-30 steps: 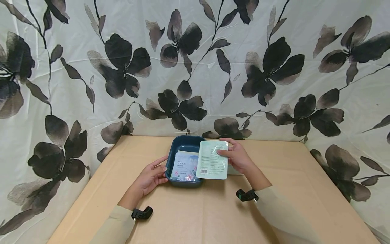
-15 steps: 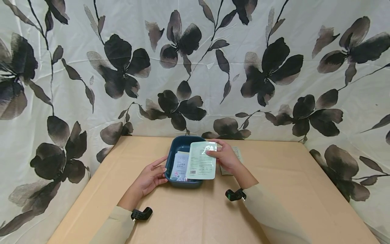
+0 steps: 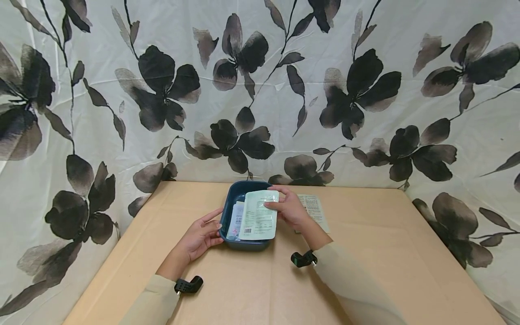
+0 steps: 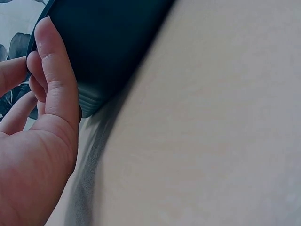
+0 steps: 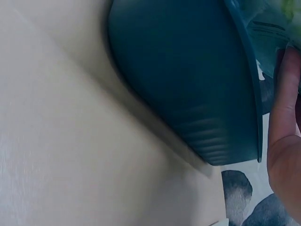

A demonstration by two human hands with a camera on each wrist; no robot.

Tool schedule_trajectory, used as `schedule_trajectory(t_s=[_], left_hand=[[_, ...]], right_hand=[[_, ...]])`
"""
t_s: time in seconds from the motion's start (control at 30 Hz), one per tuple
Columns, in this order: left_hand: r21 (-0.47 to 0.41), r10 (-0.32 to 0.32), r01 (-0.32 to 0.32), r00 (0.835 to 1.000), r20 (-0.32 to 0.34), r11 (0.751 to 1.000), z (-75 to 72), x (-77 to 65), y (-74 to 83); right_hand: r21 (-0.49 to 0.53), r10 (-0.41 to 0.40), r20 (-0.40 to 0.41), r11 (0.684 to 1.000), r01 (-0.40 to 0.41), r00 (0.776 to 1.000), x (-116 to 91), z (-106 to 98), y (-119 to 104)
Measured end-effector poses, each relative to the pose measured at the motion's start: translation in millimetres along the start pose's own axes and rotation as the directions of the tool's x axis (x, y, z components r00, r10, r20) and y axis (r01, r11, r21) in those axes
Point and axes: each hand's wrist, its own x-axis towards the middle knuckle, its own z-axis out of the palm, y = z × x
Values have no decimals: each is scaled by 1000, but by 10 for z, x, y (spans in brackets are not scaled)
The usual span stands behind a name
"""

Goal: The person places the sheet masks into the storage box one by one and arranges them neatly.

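Note:
A dark blue plastic bin (image 3: 245, 246) rests on the table, its left side held at the rim by my left hand (image 3: 200, 237). In the left wrist view, the fingers of that hand (image 4: 56, 80) meet the bin's edge (image 4: 108, 37). My right hand (image 3: 290, 208) pinches a flat mint-green sachet (image 3: 257, 219) by its right edge, thumb on the printed face. The sachet hangs over the bin, its lower right corner overlapping the right rim in the head view. Beneath it, a pale lilac sachet (image 3: 235, 221) inside the bin is partly covered.
Right of the bin, behind my right wrist, a pale printed sachet (image 3: 314, 208) lies on the tan table (image 3: 378, 234). A white curtain with dark flowers (image 3: 292, 113) hangs along the table's back edge.
My right hand has moved left with the mint-green sachet, bringing it over the bin and covering more of the lilac one. The sachet on the table is now more exposed. My left hand stays put.

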Motion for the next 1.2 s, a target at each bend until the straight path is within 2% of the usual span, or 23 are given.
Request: schedule_trajectory(t_s=[0.5,0.93,1.07,1.2], left_hand=[[-10,2,-2,1000,-8,1000,12,12,-6],[-16,9,-9,1000,-2,1000,23,40,-9],[-13,10,-10,1000,-4,1000,32,57,-6],[-8,8,-8,1000,-14,1000,42,74,-5]], right_hand=[[-65,16,3,998,-16,1000,139,169,-22],[-145,17,9,989,-15,1000,299,208,-6],[-261,-14,-10,965,11,1000,317,202,-16],[-416,-53,-40,909,32,998,335,183,-28]])
